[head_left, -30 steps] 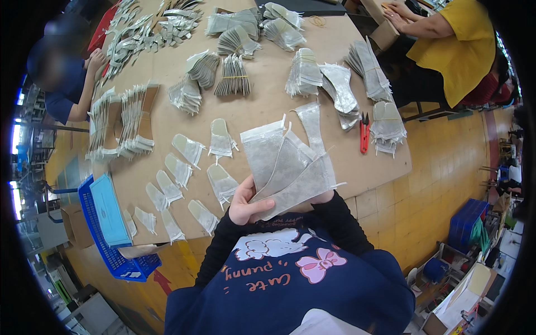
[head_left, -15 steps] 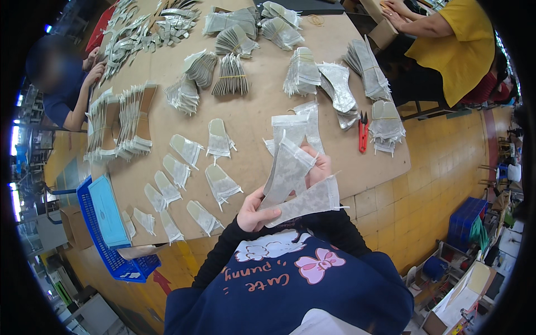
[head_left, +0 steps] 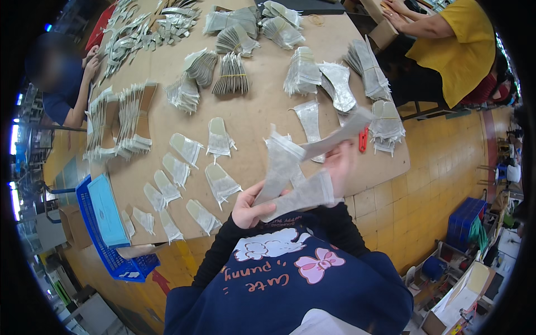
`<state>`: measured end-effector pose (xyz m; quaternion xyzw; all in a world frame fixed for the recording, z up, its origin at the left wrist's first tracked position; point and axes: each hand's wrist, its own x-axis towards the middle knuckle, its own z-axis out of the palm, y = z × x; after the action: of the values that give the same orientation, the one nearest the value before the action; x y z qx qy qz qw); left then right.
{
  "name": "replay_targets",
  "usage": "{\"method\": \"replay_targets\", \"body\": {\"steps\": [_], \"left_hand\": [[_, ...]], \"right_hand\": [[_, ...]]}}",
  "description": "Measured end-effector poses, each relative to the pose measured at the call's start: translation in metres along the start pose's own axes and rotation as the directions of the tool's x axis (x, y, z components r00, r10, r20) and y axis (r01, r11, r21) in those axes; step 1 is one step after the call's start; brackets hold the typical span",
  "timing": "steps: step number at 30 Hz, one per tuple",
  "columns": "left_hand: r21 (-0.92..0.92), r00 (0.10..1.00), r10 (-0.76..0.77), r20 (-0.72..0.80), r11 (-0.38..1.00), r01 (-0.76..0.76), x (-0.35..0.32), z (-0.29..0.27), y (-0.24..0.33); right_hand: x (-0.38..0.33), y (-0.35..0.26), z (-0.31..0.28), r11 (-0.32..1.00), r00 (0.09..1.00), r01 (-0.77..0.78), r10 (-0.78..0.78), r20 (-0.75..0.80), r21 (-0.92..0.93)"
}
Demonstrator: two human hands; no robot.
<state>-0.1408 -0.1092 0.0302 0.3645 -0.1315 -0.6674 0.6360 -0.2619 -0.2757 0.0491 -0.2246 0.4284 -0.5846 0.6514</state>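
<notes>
My left hand [head_left: 249, 209] is closed around the lower ends of pale grey fabric pieces [head_left: 282, 162], fanned out, with one reaching right over my lap. My right hand [head_left: 340, 163], blurred by motion, pinches a separate grey fabric strip [head_left: 341, 134] that tilts up to the right. Another silvery piece [head_left: 309, 120] lies flat on the table just beyond. To the right, the red thread snips [head_left: 363, 139] are partly covered by the raised strip. Left of my hands, several small rounded pieces with pale tops [head_left: 219, 137] are spread out.
Banded stacks of cut pieces [head_left: 230, 75] cover the far part of the brown table [head_left: 257, 111]. A blue basket [head_left: 120, 268] stands at its left edge. One person in dark blue [head_left: 58, 100] sits left; another in yellow [head_left: 455, 50] is at the far right.
My right hand has moved right and slightly up, drawing one grey strip away from the others. My left hand has shifted slightly left and still holds its pieces.
</notes>
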Motion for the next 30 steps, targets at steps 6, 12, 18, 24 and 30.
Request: {"method": "replay_targets", "body": {"steps": [6,12,18,24,30], "left_hand": [[-0.023,0.753,0.467,-0.463,0.843,-0.537,0.008,-0.011,0.003],[0.056,0.781,0.439,-0.444,0.884,-0.465,0.02,0.005,-0.015],[0.118,0.799,0.456,-0.391,0.886,-0.448,0.021,0.007,-0.022],[0.071,0.792,0.467,-0.394,0.874,-0.481,0.02,-0.002,-0.012],[0.108,0.822,0.462,-0.332,0.885,-0.453,0.019,-0.001,-0.016]], "right_hand": [[0.021,-0.034,-0.024,0.996,0.983,-0.038,0.022,0.183,0.085],[-0.035,0.006,-0.014,0.884,0.822,-0.437,0.467,0.326,-0.165],[-0.044,0.009,0.011,0.903,0.818,-0.365,0.427,0.385,-0.225],[0.033,-0.049,0.021,0.972,0.933,0.082,0.004,0.359,-0.222],[0.117,-0.093,0.047,0.842,0.858,0.419,-0.245,0.452,-0.339]]}}
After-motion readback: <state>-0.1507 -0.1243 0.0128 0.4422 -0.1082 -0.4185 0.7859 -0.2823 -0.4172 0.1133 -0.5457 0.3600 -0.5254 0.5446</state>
